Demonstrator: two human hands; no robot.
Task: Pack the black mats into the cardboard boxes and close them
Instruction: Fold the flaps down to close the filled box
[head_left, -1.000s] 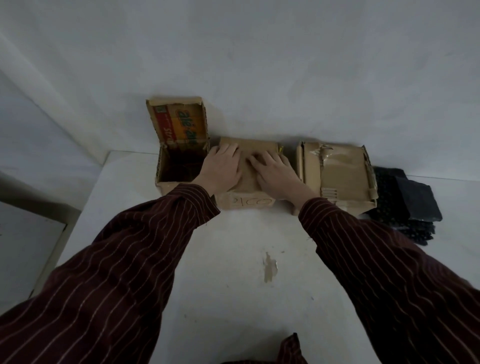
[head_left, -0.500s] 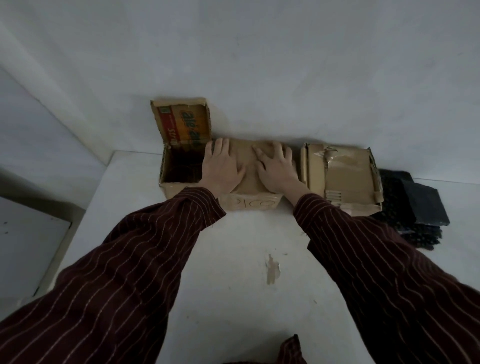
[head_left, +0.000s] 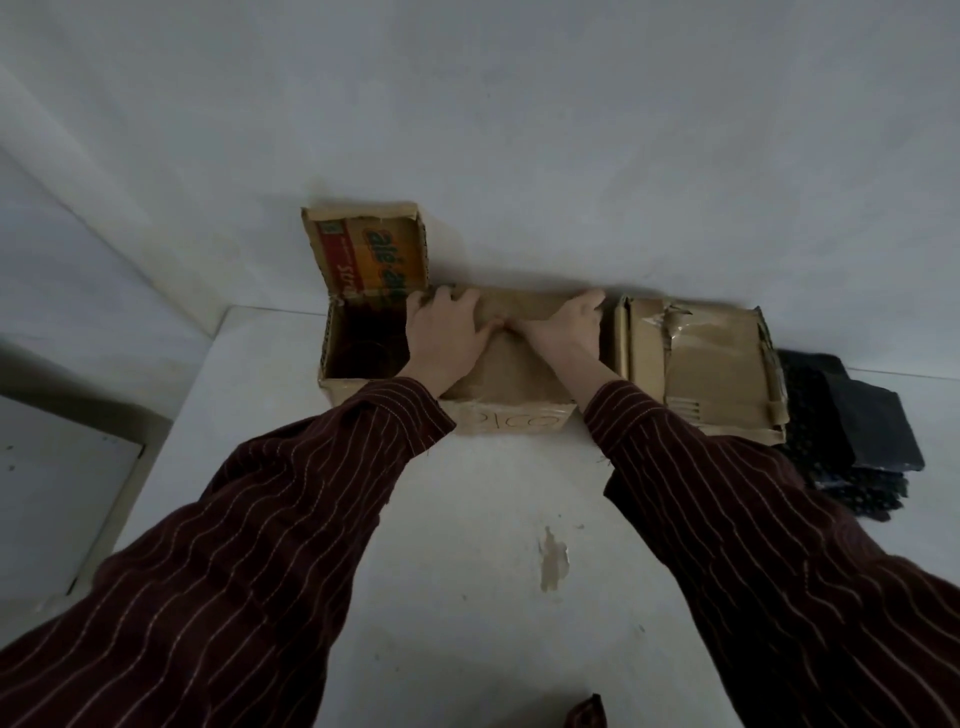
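- Left hand (head_left: 447, 340) and right hand (head_left: 563, 330) curl their fingers over the far rim of the middle cardboard box (head_left: 511, 366), at the surface's (head_left: 467, 545) far edge.
- The worn cardboard looks light and bendy; grip the flap edges.
- Black mats (head_left: 852, 441) lie stacked at the far-right corner.

Middle box (head_left: 511, 364) hides fingertips of left hand (head_left: 448, 332) and right hand (head_left: 563, 327).

Long sleeves (head_left: 270, 545) — dark maroon, thin pale pinstripes, buttoned cuffs.
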